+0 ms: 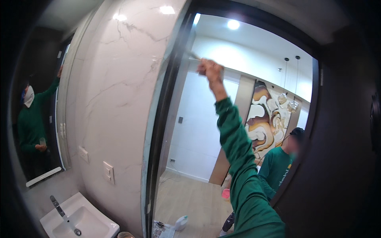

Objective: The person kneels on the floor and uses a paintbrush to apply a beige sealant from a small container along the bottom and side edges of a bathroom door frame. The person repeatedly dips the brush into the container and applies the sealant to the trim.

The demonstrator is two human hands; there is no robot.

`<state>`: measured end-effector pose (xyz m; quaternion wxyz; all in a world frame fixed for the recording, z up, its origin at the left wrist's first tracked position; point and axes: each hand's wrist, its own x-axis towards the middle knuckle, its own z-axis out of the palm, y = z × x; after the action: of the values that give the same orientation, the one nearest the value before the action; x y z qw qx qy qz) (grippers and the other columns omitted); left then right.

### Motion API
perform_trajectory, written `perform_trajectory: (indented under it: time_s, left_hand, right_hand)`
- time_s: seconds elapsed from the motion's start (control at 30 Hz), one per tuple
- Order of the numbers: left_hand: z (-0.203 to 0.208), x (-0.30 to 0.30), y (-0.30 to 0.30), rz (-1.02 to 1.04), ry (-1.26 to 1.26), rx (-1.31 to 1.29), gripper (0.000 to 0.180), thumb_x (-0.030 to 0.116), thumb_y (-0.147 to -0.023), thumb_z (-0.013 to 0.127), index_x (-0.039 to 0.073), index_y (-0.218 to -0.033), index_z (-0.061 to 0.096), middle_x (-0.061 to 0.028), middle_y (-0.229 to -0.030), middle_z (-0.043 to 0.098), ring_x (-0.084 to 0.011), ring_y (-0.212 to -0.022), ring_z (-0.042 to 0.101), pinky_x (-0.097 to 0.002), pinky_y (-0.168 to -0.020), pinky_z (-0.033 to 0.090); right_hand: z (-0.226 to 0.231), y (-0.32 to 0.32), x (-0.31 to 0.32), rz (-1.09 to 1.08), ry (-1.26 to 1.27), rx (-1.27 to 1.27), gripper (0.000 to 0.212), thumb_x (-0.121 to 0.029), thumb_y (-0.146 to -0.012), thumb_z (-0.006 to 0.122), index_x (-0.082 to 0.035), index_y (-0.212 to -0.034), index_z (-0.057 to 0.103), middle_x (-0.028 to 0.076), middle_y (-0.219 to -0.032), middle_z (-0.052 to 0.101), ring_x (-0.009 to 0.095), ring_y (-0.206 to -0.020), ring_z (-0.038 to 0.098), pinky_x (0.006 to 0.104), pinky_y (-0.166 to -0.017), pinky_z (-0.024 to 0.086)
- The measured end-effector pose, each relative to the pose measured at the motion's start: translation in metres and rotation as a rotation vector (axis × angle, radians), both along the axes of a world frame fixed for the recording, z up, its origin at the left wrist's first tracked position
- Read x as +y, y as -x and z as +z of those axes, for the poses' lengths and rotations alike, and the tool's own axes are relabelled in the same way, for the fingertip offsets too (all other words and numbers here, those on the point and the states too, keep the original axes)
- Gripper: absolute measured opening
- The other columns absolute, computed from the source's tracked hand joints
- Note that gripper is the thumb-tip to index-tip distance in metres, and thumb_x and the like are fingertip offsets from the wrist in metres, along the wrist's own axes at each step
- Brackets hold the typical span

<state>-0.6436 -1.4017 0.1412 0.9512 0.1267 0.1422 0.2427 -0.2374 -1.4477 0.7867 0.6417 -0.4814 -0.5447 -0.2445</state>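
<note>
The right grip (211,72) is squeezing a thin stick (194,56), pointing up-left at the dark door frame (165,99); the mirrored left grip (40,148) is holding a cup (42,141).

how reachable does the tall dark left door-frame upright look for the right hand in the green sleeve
Probably yes: the right hand is raised near the upright, its slim, blurred tool pointing that way, and nothing visible stands between, though contact is unclear.
</note>
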Motion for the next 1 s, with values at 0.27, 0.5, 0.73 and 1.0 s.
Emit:
perform_trajectory:
  time_s: [0.27,0.5,0.73,1.0]
  left_hand:
    - [0.027,0.009,-0.017,-0.213,-0.033,0.084,0.042,0.003,-0.093,0.059,0.010,-0.133,0.048,-0.0131,-0.113,0.061,-0.0248,-0.104,0.061,-0.0442,-0.082,0.055]
    - [0.007,0.024,-0.065,-0.418,-0.293,-0.105,0.041,0.044,-0.100,0.049,0.011,-0.122,0.057,-0.0089,-0.107,0.066,-0.0237,-0.095,0.065,-0.0403,-0.076,0.056]
    - [0.037,-0.006,-0.106,-0.546,-0.191,0.051,0.043,0.058,-0.098,0.045,0.018,-0.099,0.061,0.0000,-0.085,0.064,-0.0195,-0.071,0.062,-0.0354,-0.057,0.049]
    - [0.038,-0.024,-0.133,-0.583,-0.160,0.129,0.044,0.061,-0.098,0.044,0.023,-0.104,0.063,0.0011,-0.086,0.064,-0.0206,-0.072,0.062,-0.0352,-0.056,0.048]
  right_hand:
    - [-0.142,0.032,-0.069,-0.035,0.253,0.122,0.031,-0.020,-0.099,0.063,0.007,-0.114,0.069,0.012,-0.082,0.070,0.017,-0.060,0.069,0.0268,-0.053,0.055]
    - [-0.136,0.047,-0.198,-0.424,-0.068,0.032,0.030,-0.018,-0.100,0.061,0.003,-0.121,0.067,0.011,-0.085,0.071,0.014,-0.061,0.068,0.0232,-0.056,0.053]
    - [-0.087,0.062,-0.282,-0.752,-0.172,-0.159,0.034,-0.015,-0.099,0.062,0.004,-0.127,0.064,0.010,-0.090,0.073,0.014,-0.070,0.071,0.0236,-0.058,0.052]
    - [0.018,0.042,-0.275,-0.998,-0.321,-0.494,0.029,-0.011,-0.097,0.063,0.001,-0.123,0.067,0.013,-0.094,0.076,0.016,-0.072,0.073,0.0276,-0.067,0.055]
